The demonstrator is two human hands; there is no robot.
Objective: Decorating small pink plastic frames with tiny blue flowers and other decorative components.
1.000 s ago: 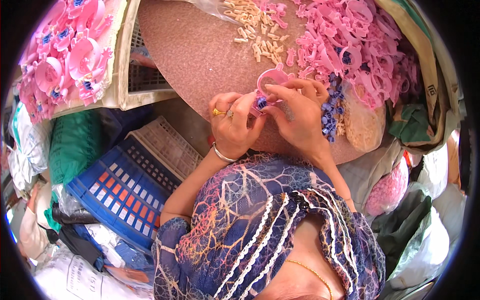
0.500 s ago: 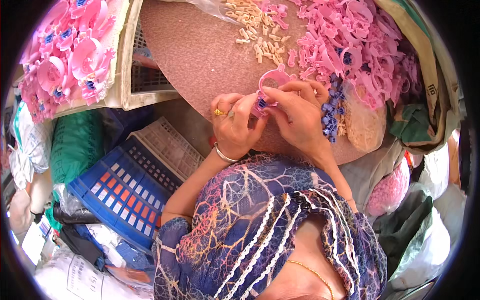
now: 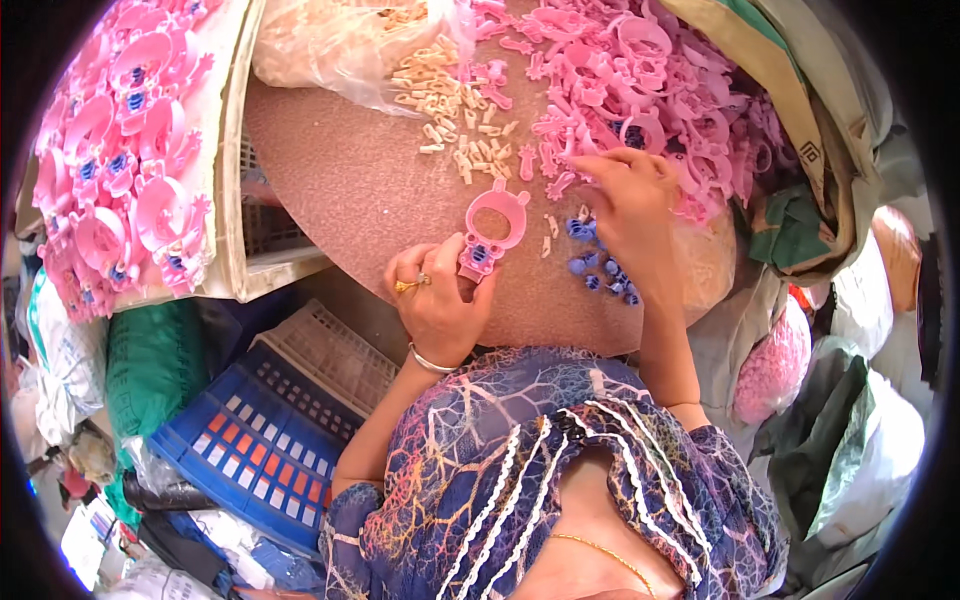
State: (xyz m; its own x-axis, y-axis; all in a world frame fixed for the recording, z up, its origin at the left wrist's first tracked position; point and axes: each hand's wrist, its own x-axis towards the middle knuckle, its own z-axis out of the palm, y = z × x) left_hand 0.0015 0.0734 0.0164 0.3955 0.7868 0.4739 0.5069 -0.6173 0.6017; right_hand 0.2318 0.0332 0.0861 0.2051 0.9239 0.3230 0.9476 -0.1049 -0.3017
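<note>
- While its rounded edge sweeps across the middle of the view, the brown tabletop lies beneath both hands and bears the loose parts.
- The pale crate, left of the tabletop, carries crowded pink pieces, several with dark blue bits on them.
- The blue basket, slotted in rows, sits lower, near the left forearm.
- The heap of pink parts covers the tabletop's far right side.
- The clear bag lies at the far left of the tabletop, beside the beige clips.
- The right hand is partly curled, thumb and forefinger extended over the near edge of the heap; whether its fingertips have hold of anything I cannot tell.
- The left hand is mostly closed, thumb and forefinger pinching the lower end of the pink ring piece.
- The pink ring piece is just ahead of the left hand, its round end pointing away from the body, a blue insert near the fingertips.
- The beige clips lie scattered beyond the pink ring piece.
- The small blue parts lie in a loose group near the right forearm.
</note>
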